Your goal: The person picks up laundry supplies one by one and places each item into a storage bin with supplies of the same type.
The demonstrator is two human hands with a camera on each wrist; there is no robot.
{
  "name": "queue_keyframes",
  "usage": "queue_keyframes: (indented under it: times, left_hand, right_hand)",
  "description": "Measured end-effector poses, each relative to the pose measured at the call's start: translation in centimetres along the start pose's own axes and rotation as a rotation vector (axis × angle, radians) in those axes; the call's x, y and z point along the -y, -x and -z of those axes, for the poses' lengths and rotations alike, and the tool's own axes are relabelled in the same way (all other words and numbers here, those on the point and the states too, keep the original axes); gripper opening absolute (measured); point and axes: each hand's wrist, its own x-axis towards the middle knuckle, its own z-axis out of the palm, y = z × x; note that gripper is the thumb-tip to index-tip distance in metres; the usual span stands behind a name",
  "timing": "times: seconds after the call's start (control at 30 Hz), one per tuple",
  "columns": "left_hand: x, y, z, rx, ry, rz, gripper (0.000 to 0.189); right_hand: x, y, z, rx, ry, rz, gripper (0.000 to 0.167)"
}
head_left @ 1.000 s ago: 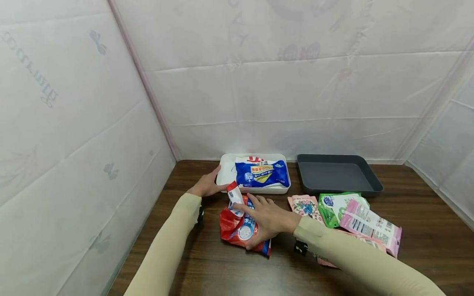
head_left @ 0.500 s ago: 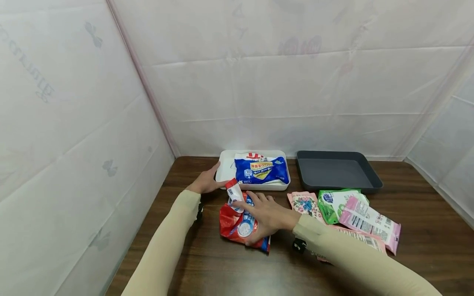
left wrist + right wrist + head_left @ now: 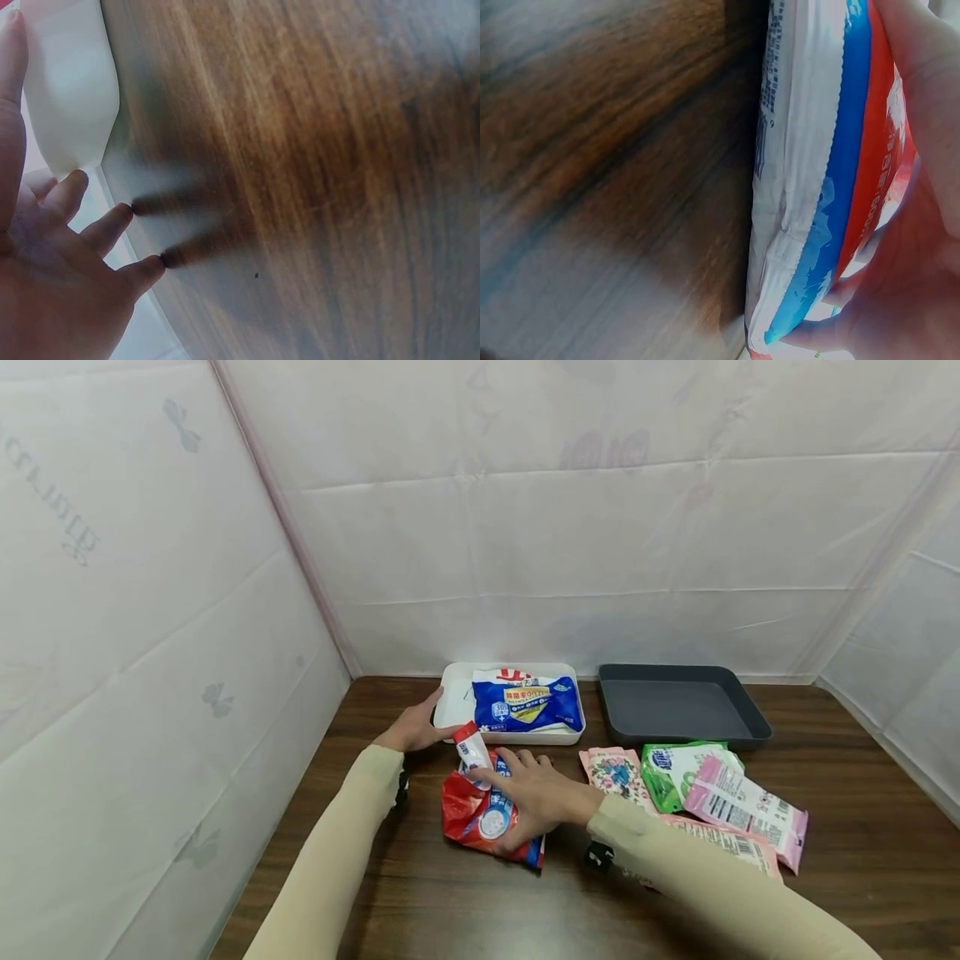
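Observation:
My left hand (image 3: 418, 727) is at the front left corner of a white tray (image 3: 442, 714), its fingers along the left side and its thumb at the front. In the left wrist view the fingers are spread, with fingertips at the tray wall and the tabletop. A red and blue printed plastic bag (image 3: 461, 814) lies on the table in front of the tray. My right hand (image 3: 543, 789) grips this bag from above, thumb on the near side and fingers over the far side. A narrow white strip with a red end (image 3: 471, 747) sticks up at the bag's far left.
Inside the white tray lies a blue and white packet (image 3: 528, 703). To its right stands a dark grey tray (image 3: 682, 702). Several packets, among them a green one (image 3: 663, 781) and a pink one (image 3: 746, 810), overlap near my right forearm. White sheeting (image 3: 525, 568) walls the table's back and sides.
The head view has shifted slightly. Both hands stay in place, the left at the white tray's corner and the right on the bag.

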Motion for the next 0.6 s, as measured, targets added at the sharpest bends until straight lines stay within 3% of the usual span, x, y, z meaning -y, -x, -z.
queue_keyframes:
  times: [0.6]
  left_hand:
    - [-0.29, 0.26, 0.17, -0.001, 0.002, -0.018, 0.102]
  right_hand:
    - [-0.07, -0.05, -0.26, -0.036, 0.021, 0.026, 0.104]
